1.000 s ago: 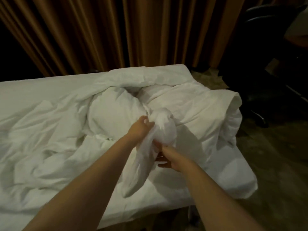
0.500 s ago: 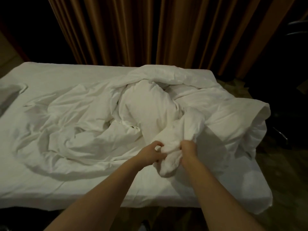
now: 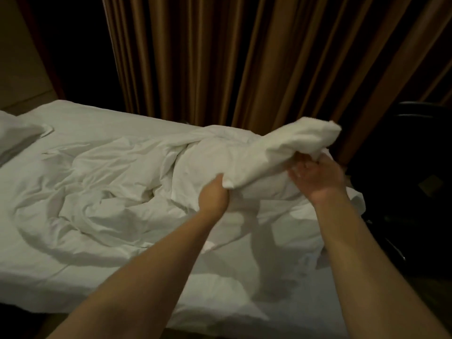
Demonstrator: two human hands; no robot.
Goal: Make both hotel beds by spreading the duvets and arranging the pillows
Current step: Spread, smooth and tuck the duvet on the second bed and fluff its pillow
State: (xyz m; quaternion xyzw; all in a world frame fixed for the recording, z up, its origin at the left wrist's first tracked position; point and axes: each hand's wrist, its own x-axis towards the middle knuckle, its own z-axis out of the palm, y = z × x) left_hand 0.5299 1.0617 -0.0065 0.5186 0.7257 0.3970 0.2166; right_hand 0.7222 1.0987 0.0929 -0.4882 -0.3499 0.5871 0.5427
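A crumpled white duvet (image 3: 117,182) lies bunched across a bed with a white sheet (image 3: 102,285). My left hand (image 3: 214,194) grips a fold of the duvet near the bed's middle. My right hand (image 3: 316,174) holds a lifted end of the same duvet, raised above the bed at the right, with the cloth draped over its fingers. A white pillow (image 3: 17,138) shows at the far left edge, partly cut off by the frame.
Brown curtains (image 3: 244,59) hang right behind the bed. A dark chair (image 3: 415,167) stands at the right, close to the bed's end. Dark floor shows along the near edge of the bed.
Both hands rose and moved apart. The right hand lifted the duvet end up and to the right, while the left hand kept its grip lower down. The view shifted left, showing the pillow.
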